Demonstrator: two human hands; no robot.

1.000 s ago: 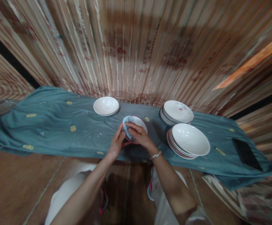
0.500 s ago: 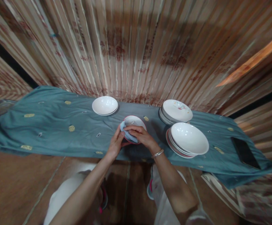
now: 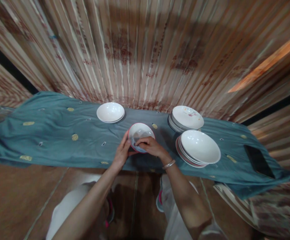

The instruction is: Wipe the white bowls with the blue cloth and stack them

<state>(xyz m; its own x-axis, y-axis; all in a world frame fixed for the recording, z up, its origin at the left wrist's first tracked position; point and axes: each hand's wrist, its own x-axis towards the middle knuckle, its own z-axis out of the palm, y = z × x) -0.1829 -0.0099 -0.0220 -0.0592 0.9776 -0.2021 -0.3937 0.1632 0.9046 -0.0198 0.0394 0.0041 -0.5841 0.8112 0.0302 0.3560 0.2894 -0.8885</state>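
Observation:
A white bowl with a red rim [image 3: 145,128] is tilted towards me above the cloth, near the middle of the table. My left hand [image 3: 122,150] grips its left side, thumb at the rim and fingers beneath. Inside the bowl, my right hand [image 3: 152,146] presses a light blue cloth [image 3: 137,146] against the inner wall with bent fingers. Most of that cloth is down in the bowl, partly covered by my fingers. A silver bangle [image 3: 169,164] circles my right wrist.
Two nested white bowls [image 3: 110,111] stand back left on the green-blue tablecloth [image 3: 57,133]. To the right are a stack of flowered plates [image 3: 187,116] and a stack of larger bowls [image 3: 200,146]. A black phone [image 3: 258,160] lies at far right. A striped curtain [image 3: 140,50] hangs behind.
The blue cloth has moved from over the bowl's left rim down inside it, with my right hand's fingers following. My left hand still holds the bowl's left side.

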